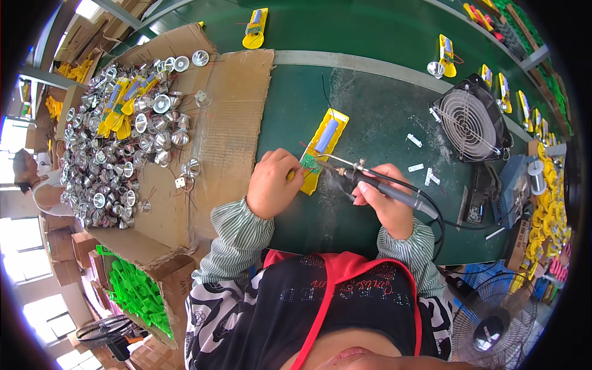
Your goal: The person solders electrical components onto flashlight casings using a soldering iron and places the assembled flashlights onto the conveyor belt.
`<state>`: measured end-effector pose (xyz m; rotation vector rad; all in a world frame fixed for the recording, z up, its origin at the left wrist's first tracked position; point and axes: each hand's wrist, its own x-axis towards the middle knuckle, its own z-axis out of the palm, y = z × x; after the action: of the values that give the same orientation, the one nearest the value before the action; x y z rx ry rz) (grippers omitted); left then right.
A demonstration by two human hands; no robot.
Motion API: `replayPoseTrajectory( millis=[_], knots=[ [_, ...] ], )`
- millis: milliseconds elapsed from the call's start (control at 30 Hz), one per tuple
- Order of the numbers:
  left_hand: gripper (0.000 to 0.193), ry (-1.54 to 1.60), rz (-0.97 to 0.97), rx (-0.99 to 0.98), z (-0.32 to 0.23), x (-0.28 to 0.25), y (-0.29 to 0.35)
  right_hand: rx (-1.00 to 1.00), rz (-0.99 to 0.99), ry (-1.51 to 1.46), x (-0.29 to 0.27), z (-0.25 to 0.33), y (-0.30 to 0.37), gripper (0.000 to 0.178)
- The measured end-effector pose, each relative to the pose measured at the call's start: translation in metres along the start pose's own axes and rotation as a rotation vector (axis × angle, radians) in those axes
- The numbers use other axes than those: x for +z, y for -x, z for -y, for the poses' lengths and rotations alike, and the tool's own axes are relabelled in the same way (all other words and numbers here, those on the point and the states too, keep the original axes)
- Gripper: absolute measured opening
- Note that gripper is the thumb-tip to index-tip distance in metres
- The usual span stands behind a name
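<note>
A yellow plastic housing (312, 184) lies tilted on the green bench, with a blue cylindrical battery (327, 134) and a small green circuit board (310, 163) in it. My left hand (275, 184) is closed at the housing's left edge; a bit of yellow shows at its fingertips, but what they pinch is hidden. In my right hand (390, 200) is a soldering iron (394, 193), gripped like a pen. Its tip points at the circuit board, and a thin metal guide tube (345, 161) runs along it. Thin smoke drifts beside the tip.
Many silver reflector cups (161, 140) fill a cardboard box (231, 111) on the left, with several yellow housings on top. A square fan (468, 117) stands at the right, near small white parts (414, 140) and a solder spool (536, 177). More yellow housings (255, 29) lie beyond a metal rail.
</note>
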<state>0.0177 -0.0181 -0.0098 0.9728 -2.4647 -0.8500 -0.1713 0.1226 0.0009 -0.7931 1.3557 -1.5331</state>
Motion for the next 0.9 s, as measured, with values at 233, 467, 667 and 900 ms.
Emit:
replayPoseTrajectory(
  millis=[233,467,667,900],
  knots=[
    [0.008,0.012,-0.005,0.004,0.001,0.001,0.001,-0.015,0.078,0.028,0.005,-0.007,-0.002,0.015],
    [0.009,0.021,0.012,0.000,0.002,0.000,0.001,-0.026,0.022,-0.014,0.003,-0.006,-0.001,0.014],
    [0.008,0.019,-0.003,0.031,0.002,-0.001,-0.001,-0.019,-0.052,-0.043,-0.005,0.006,0.000,0.015],
    [0.014,-0.095,-0.004,0.082,-0.006,0.000,0.003,-0.085,-0.110,-0.088,-0.030,0.011,0.003,0.016]
  ],
)
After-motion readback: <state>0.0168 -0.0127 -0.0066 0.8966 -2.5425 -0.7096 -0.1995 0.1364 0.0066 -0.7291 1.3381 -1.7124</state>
